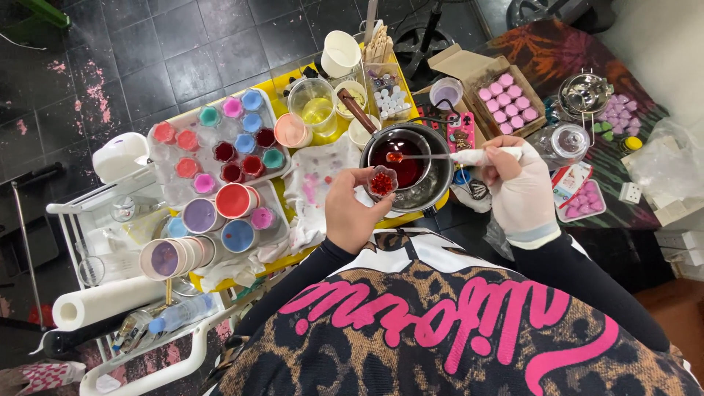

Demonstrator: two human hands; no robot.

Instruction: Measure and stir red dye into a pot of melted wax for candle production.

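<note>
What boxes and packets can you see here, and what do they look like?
Cardboard box: behind the pot, brown, open, holding pink round pieces.
Flat packet: right of the gloved right hand, white with red.
Plastic tray: beside the packet, clear, with pink pieces.

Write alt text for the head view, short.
Seen from above, a person's left hand holds a small clear cup of red liquid beside a metal pot of dark red liquid, while the gloved right hand holds a spoon over the pot. Trays of small coloured cups fill the yellow table.
</note>
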